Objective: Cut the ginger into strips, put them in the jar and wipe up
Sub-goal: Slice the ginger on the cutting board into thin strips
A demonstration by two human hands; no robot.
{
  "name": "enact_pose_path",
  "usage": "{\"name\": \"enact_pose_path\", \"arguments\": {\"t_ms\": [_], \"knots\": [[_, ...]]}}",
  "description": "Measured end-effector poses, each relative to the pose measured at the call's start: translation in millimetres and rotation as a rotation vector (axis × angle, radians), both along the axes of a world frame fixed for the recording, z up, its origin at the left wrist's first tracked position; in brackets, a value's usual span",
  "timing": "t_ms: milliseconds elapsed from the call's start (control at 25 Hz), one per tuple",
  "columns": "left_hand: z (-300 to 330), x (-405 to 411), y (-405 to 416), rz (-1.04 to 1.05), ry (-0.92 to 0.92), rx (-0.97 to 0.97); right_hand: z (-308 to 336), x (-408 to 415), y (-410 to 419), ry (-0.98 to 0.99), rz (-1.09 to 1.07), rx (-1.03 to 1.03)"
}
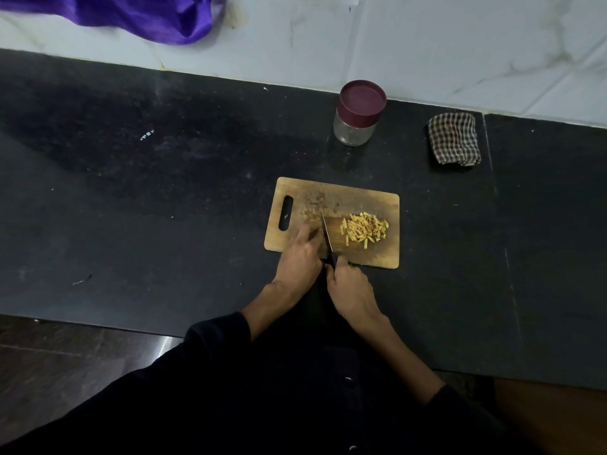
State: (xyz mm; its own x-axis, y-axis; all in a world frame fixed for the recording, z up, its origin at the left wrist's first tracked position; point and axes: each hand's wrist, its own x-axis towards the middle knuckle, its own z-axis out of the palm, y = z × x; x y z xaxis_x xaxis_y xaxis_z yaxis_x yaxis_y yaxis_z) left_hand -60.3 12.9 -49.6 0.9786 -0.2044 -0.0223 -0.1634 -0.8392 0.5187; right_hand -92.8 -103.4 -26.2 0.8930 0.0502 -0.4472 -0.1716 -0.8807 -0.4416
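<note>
Wooden cutting board (361,201) lies on the black table (164,208). Right hand (349,284) grips the knife (326,234); left hand (300,254) presses fingertips down beside the blade. Ginger strips (364,226) lie piled right of both hands. Beyond them stand the lidded jar (358,114) and a checked cloth (453,139). No writing is legible.

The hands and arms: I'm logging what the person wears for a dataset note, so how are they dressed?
Both the left hand and the right hand are bare, with no gloves; no rings or watch show. Dark sleeves are pushed up, leaving the forearms bare. The dark garment has round buttons down the front.
</note>
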Motion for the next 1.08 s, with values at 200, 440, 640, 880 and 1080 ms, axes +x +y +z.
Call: {"name": "enact_pose_path", "arguments": {"t_ms": [200,440,640,880,1080], "knots": [[1,0,-1,0.003,-0.005,0.008,-2,0,4,0.006,0.002,-0.041],[4,3,-8,-0.046,0.046,0.161,-1,3,10,0.041,0.023,-0.154],[2,4,-10,-0.068,0.072,0.287,-3,2,6,0.051,-0.008,-0.093],[13,8,-7,-0.012,0.053,0.255,1,-4,-5,-0.026,-0.065,-0.123],[-6,6,16,0.059,0.059,-0.173,2,-7,-10,-0.032,-0.061,-0.102]]}}
